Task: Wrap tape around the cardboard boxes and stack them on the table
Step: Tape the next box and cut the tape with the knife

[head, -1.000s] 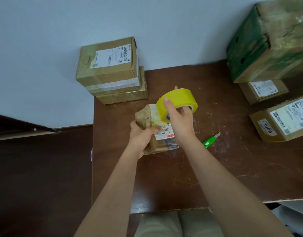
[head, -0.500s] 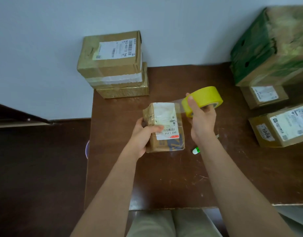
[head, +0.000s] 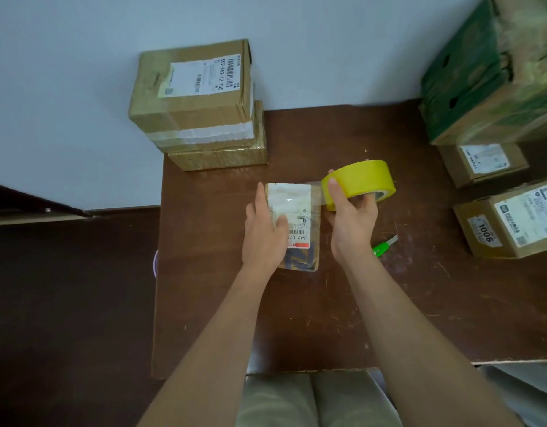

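Our right hand grips the yellow tape roll, thumb curled over its near face and fingers behind, holding it on edge just at 3 o'clock of the small cardboard box. A short clear strip of tape runs from the roll onto the box's far end. Our left hand lies flat on the box, fingers straight along its left side and thumb pressing the white label, pinning it to the brown table.

Out from the hands, a green cutter lies on the table at 4 o'clock of the right wrist, partly hidden behind it. At 11 o'clock of the small box, against the wall, two taped boxes form a stack, the upper one bearing a shipping label. At 3 o'clock, well apart from the roll, sits a box marked 1006; beyond it at 2 o'clock is a smaller labelled box, and over that a large green and brown carton fills the corner. The table between our hands and the stack carries only scratches. Our knees in pale trousers show at 6 o'clock, under the table edge.
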